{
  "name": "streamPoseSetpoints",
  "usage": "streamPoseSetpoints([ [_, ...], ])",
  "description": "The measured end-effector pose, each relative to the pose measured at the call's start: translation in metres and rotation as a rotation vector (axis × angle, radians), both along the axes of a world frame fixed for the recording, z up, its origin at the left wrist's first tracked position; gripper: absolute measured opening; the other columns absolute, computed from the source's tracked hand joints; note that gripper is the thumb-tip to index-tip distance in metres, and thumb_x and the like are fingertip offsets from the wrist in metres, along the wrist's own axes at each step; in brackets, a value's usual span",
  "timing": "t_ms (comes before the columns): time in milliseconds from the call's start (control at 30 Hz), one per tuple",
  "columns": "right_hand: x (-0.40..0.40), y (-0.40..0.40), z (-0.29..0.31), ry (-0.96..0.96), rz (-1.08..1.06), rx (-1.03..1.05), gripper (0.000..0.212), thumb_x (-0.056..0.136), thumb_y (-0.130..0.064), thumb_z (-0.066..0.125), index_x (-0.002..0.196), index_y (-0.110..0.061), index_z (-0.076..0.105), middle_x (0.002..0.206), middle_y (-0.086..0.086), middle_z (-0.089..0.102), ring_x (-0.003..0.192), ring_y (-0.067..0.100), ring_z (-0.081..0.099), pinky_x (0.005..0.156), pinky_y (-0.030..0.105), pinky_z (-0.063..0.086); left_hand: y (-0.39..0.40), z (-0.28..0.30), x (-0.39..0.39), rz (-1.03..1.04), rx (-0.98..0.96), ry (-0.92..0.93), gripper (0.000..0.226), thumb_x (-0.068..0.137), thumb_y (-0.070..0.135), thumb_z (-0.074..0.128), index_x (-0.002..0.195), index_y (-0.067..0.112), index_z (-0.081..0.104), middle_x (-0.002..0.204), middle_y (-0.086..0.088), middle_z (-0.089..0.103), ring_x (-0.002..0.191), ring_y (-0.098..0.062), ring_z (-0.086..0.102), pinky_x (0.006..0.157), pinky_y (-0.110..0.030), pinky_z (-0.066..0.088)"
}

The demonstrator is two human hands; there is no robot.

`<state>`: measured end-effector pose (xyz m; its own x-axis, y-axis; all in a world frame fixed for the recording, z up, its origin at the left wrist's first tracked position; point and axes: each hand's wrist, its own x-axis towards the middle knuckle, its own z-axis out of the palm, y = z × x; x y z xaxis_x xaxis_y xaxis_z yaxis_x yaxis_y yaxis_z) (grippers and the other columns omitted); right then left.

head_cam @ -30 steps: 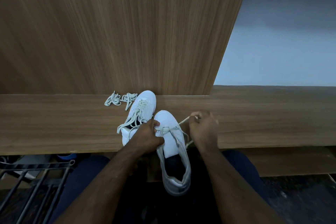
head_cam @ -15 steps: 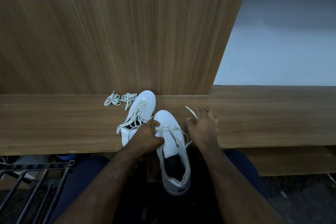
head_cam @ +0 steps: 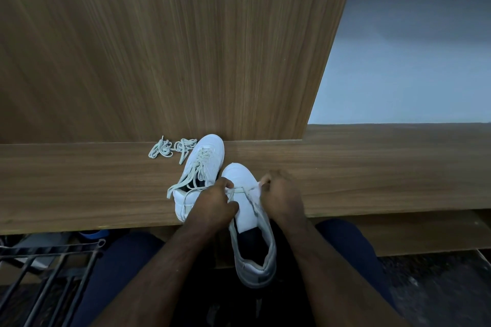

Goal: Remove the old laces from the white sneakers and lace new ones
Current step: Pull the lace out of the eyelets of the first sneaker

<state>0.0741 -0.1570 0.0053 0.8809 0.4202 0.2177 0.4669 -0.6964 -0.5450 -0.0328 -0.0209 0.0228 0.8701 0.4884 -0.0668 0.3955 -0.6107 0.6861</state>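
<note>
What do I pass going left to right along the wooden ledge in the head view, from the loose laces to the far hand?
loose laces → laced sneaker → left hand → sneaker being laced → right hand, pinching its lace.

The counter (head_cam: 372, 167) and the upright panel (head_cam: 172, 48) behind it look like wood-grain laminate, smooth and matt. Both sneakers, one at the counter's back edge (head_cam: 210, 151) and one at its front edge (head_cam: 239, 175), look like smooth white leather or leatherette with a dull sheen. The loose laces (head_cam: 172, 146) are flat woven cloth. A dark metal rack (head_cam: 47, 268) looks painted.
</note>
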Motion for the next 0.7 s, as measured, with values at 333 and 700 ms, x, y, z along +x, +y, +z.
streamPoseSetpoints([
  [333,0.004,-0.003,-0.008,-0.016,0.217,-0.122,0.033,0.088,-0.020,0.060,0.120,-0.026,0.069,0.124,-0.007,0.067,0.118,0.018,0.056,0.112,0.033,0.026,-0.001,0.002,-0.001,-0.001,-0.007,0.007,0.039,0.080,0.014,0.064,0.117,0.022,0.054,0.071,0.004,0.059,0.067,-0.009,0.054,0.054,-0.017,0.033],
  [700,0.017,-0.016,0.010,-0.020,0.009,0.037,0.037,0.091,-0.016,0.060,0.127,-0.022,0.067,0.131,-0.002,0.063,0.125,0.019,0.052,0.114,0.043,0.026,-0.002,0.004,-0.001,-0.003,-0.016,0.003,0.040,0.081,0.014,0.064,0.118,0.022,0.053,0.069,0.003,0.057,0.064,-0.007,0.054,0.053,-0.021,0.034],
])
